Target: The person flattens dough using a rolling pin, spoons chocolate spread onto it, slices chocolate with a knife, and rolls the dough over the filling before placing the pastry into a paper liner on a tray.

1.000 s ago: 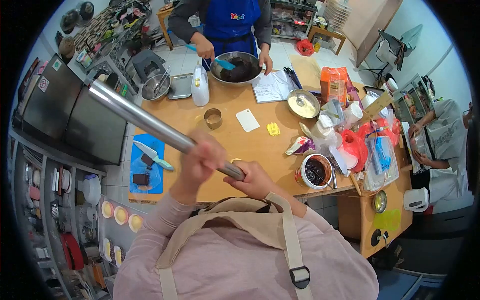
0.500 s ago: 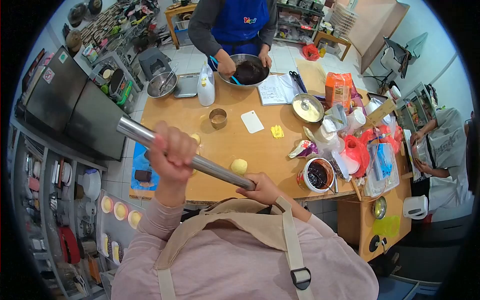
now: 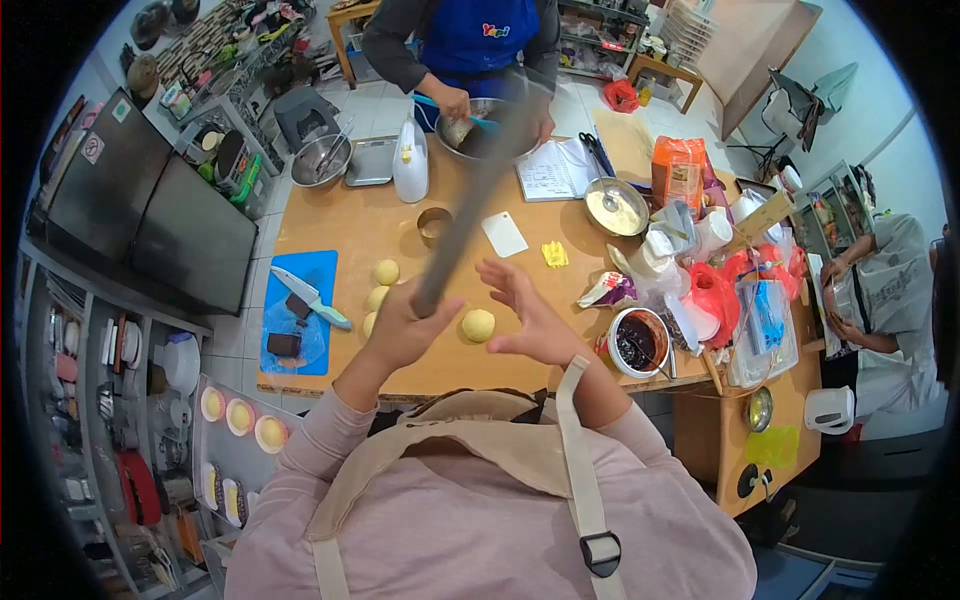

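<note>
My left hand (image 3: 400, 328) is closed around the lower end of a steel rolling pin (image 3: 470, 200), which slants up and away, blurred by motion. To its right, my right hand (image 3: 532, 318) is open with fingers spread, holding nothing. Between the hands a pale yellow dough ball (image 3: 478, 325) rests on the wooden table (image 3: 440, 375). Several more dough balls (image 3: 386, 271) lie just left of the pin, one partly behind my left hand. A metal ring cutter (image 3: 434, 227) and a white scraper (image 3: 504, 234) are farther back. A yellow lump (image 3: 555, 254) sits to the right.
At left, a blue board (image 3: 317, 352) bears a knife (image 3: 310, 296) and dark blocks. Across the table a person in a blue apron stirs a bowl (image 3: 460, 148). A jar of dark filling (image 3: 638, 342), bags and containers crowd the right. Another person stands far right.
The rolling pin has swung from lying across my body to pointing up and away. My right hand has let go of its end and opened. My left hand has moved right and lower.
</note>
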`<state>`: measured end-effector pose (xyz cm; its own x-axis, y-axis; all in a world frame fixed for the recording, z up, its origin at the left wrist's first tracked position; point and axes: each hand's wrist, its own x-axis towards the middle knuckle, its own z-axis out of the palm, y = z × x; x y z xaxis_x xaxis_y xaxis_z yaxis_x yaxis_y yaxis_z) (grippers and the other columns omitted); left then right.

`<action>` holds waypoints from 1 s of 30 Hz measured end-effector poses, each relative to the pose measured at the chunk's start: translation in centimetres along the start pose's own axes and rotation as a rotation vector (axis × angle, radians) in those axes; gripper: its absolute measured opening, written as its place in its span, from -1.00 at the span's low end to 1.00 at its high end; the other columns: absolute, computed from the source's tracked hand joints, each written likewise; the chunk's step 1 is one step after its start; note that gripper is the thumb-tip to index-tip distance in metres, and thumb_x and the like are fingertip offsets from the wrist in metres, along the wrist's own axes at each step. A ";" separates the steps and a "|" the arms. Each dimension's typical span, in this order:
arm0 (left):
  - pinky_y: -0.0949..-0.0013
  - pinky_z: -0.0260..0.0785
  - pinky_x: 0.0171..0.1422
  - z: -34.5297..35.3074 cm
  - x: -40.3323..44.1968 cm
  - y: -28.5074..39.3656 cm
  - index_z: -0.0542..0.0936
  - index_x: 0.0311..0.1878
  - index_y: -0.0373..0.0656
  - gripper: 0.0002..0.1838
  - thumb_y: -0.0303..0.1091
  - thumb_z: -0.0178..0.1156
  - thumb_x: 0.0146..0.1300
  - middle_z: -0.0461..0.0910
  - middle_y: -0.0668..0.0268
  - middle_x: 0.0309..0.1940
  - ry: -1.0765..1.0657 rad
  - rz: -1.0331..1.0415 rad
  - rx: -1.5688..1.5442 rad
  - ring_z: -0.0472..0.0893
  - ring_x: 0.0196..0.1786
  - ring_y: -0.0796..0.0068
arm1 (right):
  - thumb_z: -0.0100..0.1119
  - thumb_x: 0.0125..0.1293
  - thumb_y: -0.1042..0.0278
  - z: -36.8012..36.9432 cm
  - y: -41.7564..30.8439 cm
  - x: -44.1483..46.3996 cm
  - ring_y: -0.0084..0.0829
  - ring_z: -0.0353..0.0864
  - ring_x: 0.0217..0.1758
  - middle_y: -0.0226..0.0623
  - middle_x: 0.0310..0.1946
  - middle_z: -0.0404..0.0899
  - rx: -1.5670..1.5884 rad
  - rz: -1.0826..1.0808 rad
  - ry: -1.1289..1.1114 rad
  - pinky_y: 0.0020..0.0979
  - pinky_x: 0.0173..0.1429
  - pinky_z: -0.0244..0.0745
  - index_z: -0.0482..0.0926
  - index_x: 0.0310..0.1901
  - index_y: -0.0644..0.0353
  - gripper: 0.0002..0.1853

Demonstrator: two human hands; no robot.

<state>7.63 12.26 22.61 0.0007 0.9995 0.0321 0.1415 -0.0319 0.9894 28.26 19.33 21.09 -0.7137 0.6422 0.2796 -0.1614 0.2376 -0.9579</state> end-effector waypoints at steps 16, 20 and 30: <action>0.14 0.37 -0.34 1.1 -3.6 -0.6 0.55 -0.35 -0.15 -0.60 0.03 0.35 0.17 0.58 0.14 -0.55 -0.191 -0.001 0.721 0.60 -0.43 0.07 | -0.06 0.53 0.06 -6.7 -4.3 -0.6 -0.70 0.08 -0.74 -0.61 -0.75 0.12 1.016 -0.347 0.561 -0.56 -0.59 0.15 0.44 -0.33 -0.04 -0.72; 0.11 0.39 -0.31 -0.1 -2.9 0.7 0.58 -0.33 -0.12 -0.55 0.13 0.29 0.19 0.60 0.16 -0.53 -0.273 -0.053 0.836 0.62 -0.39 0.08 | -0.02 0.51 0.02 -9.3 -4.5 -1.4 -0.71 0.10 -0.74 -0.61 -0.75 0.13 1.049 -0.391 0.704 -0.59 -0.61 0.16 0.50 -0.29 -0.03 -0.72; 0.10 0.37 -0.33 -1.8 -2.4 -0.1 0.54 -0.38 -0.11 -0.54 0.15 0.26 0.20 0.59 0.17 -0.54 -0.309 0.024 0.966 0.61 -0.40 0.11 | -0.08 0.53 -0.01 -11.9 -6.3 -2.4 -0.72 0.10 -0.84 -0.62 -0.81 0.11 0.901 -0.506 0.852 -0.61 -0.74 0.16 0.38 -0.45 -0.03 -0.62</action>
<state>5.85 9.89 22.64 0.2502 0.9604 -0.1228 0.8779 -0.1716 0.4470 39.09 24.93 27.25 0.1491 0.9562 0.2519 -0.9053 0.2344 -0.3541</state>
